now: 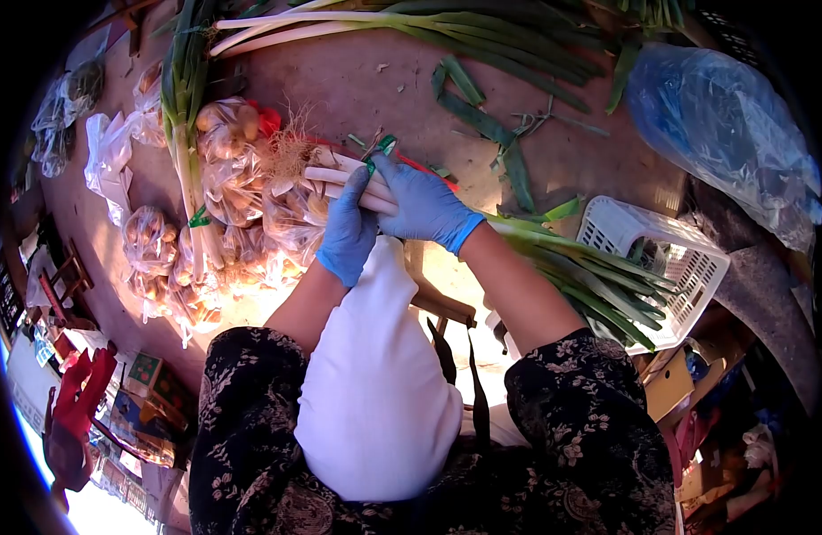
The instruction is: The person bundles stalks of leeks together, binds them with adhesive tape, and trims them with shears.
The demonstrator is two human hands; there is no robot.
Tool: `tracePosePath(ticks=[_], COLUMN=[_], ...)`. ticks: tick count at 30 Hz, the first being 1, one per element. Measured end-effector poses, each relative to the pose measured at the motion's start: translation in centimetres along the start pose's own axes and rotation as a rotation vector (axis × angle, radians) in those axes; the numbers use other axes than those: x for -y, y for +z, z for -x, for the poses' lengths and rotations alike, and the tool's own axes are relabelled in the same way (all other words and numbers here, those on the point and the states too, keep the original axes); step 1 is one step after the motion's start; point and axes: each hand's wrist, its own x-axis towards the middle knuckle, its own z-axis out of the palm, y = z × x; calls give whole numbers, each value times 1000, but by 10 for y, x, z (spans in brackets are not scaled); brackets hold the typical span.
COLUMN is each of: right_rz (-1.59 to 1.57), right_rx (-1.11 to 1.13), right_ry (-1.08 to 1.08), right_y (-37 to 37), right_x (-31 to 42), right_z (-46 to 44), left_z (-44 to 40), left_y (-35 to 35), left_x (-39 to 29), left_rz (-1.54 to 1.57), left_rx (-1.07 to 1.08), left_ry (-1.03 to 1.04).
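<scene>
Both my hands wear blue gloves and close around a bunch of leeks [347,175] in front of me. My left hand [347,227] grips the white stalks from below, thumb pointing up. My right hand [426,203] wraps the same bunch just to the right, its fingers beside a green tie [382,152] around the stalks. Stringy roots lie toward the left end. The long green leaves [589,272] stretch out to the right beneath my right forearm. Part of the bunch is hidden behind my gloves.
Clear bags of round brownish produce [233,183] lie to the left, beside another tied leek bunch [186,134]. More leeks [411,22] lie at the back. A white plastic basket [696,267] stands right, below a bluish plastic bag [723,125]. Loose leaf scraps [515,169] are strewn about.
</scene>
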Motion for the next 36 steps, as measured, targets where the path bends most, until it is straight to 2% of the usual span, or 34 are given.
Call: tracePosePath(ticks=[2,5,6,9,12,15,16,19,23,29,32,35,36], right_rz=[-233,-451,-589,-321,-308,-488,-532,-1133,-1441,-1241,-1244,-1522,-1595], right_rx=[-11,-118,-305,-392,-263,-171,-321,-551,-647,-708,-759,-662,-797], right_ry=[-63,148,186,89,-68,83,67,266,320,224,177,272,240], right_y=[-6,-24,-27,-46,-37,-32,-28,-25,-24,-56,-75,-100,-116], right_x=[-8,-30,-29,-23,-6,2,0,-8,-15,16,18,-72,-72], right_z=[8,2,-3,-11,-24,-47,-56,-73,-80,-117,-144,-199,-186], left_z=[-1,0,0,-3,-3,-4,-3,0,-2,4,9,15,17], left_y=[-9,-9,-10,-10,-8,-4,-1,15,19,20,31,32,30], left_x=[2,3,3,4,4,4,4,0,-3,-8,-12,-13,-12], left_rz=[47,65,47,30,26,0,-13,-72,-98,-162,-211,-150,-144], left_rx=[-1,-16,-23,-68,-89,-70,-64,-18,23,103,125,135,130], left_ry=[-23,28,58,89,106,118,120,159,117,105,126,48,52])
